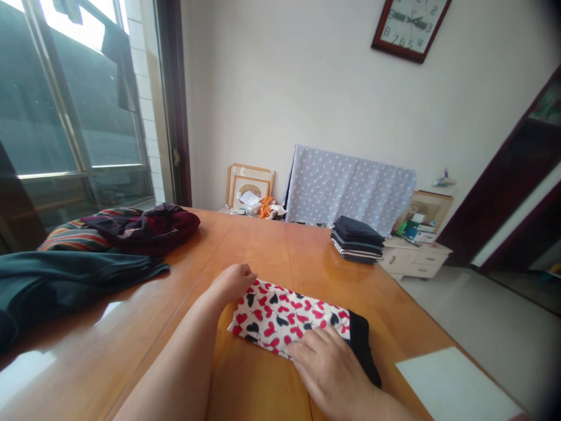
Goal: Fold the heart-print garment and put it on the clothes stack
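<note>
A folded piece of white cloth with red and black hearts (280,318) lies flat on the wooden table (263,245), with a black waistband (362,345) along its right end. My right hand (328,368) rests on the cloth's lower edge, fingers spread and flat. My left hand (234,282) sits at the cloth's far edge, its fingertips on the fabric. I cannot tell whether those fingers pinch the cloth.
A stack of folded dark clothes (357,240) stands on the table to the right. A heap of striped and maroon cloth (144,229) and a dark green garment (65,275) lie at the left. A white sheet (456,386) lies at the near right corner.
</note>
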`<state>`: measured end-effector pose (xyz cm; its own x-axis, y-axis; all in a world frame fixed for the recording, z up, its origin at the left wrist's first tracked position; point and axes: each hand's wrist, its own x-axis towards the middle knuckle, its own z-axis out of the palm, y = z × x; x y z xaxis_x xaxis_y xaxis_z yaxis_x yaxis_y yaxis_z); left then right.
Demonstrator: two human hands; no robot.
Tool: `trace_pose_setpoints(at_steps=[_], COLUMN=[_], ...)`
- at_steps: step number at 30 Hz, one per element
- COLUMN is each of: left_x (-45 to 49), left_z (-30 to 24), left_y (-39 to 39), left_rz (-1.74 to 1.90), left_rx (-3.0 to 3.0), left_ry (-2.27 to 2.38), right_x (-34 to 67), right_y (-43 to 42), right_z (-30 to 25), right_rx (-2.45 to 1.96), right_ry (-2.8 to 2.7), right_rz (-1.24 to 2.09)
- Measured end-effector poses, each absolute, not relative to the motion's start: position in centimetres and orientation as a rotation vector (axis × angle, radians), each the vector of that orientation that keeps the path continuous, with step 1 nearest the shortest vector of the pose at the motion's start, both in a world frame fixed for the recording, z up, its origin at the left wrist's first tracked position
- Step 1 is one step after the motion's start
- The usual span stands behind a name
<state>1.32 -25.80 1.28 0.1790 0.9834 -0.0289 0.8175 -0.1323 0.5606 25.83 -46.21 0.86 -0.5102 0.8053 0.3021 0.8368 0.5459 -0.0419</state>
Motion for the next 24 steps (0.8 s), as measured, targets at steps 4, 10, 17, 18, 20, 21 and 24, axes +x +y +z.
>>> trace_pose_setpoints(at_steps=[4,10,17,18,20,21,24], left_x=[1.6,1.9,2.4,2.3,2.0,1.9,1.5], left_z=[2.1,2.4,2.8,2.9,2.9,2.9,3.0], left_y=[-26.5,-27.2,-27.2,-27.1,-27.1,-27.0,-26.9], left_rz=[0.407,0.427,0.458,0.454,0.402,0.358,0.262], left_rx=[1.966,1.937,1.914,1.918,1.944,1.965,2.04], left_ry=[1.639,1.602,1.53,1.52,1.515,1.518,1.581], right_x=[26.4,28.7,32.8,33.0,33.1,33.0,32.7], right_y=[-47.0,-49.2,-49.3,-49.3,-49.7,-50.0,-50.9], right_z=[1.9,2.8,0.9,0.8,0.8,0.7,0.6], right_rx=[-1.465,-1.599,-1.578,-1.561,-1.534,-1.527,-1.543], right_ry=[-2.403,-2.328,-2.236,-2.217,-2.198,-2.205,-2.254], right_rz=[-0.099,-0.153,-0.265,-0.275,-0.296,-0.297,-0.216])
